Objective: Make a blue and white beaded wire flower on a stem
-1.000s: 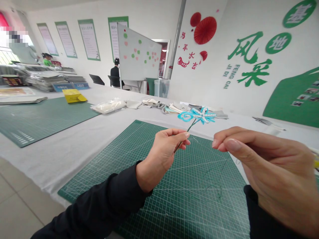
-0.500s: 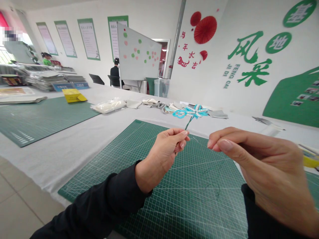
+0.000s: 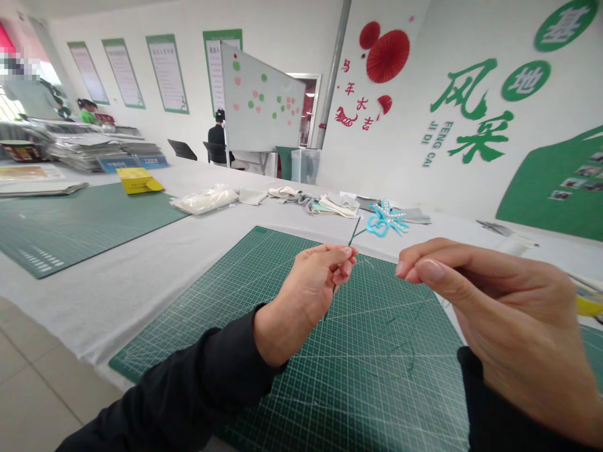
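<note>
My left hand pinches the dark green stem of a blue flower ornament above the green cutting mat. White beads line the ornament's petals, and a blue looped shape sits beside them. The stem forks just over my fingertips, one branch pointing up and the other running right to the flower. More stem shows below my fingers. To the right, my right hand has thumb and fingers pressed together, apart from the flower; what it holds, if anything, is too small to make out.
Folded cloth pieces and a plastic-wrapped packet lie beyond the mat. A second mat with a yellow box is at the left, near stacked papers. Scissors rest at the right. People sit in the background.
The blue flower has swung right and turned, so its loop now faces nearer and the fork of the stem shows. Both hands are nearly in the same place.
</note>
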Demonstrator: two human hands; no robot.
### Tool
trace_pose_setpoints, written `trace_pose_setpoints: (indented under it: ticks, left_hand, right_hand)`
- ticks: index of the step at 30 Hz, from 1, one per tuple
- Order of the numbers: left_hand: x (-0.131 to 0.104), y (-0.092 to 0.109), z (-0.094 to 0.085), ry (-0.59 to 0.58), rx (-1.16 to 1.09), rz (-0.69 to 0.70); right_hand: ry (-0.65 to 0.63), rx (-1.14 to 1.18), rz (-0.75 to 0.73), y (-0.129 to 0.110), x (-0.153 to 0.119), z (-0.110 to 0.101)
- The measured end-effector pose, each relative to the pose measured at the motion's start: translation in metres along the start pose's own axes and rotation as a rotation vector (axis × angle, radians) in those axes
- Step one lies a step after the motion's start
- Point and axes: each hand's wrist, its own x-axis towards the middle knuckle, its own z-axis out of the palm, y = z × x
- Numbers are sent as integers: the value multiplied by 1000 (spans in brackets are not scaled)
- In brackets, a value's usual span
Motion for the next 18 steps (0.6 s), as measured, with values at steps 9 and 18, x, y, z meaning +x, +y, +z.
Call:
trace_pose_setpoints:
  ticks: [9, 18]
  left_hand:
    - [0, -1, 2, -9, -10, -26]
    - [2, -2, 1, -9, 15, -31]
  right_hand:
    - [22, 15, 8, -1, 0, 2]
    - [40, 21, 16, -1, -1, 2]
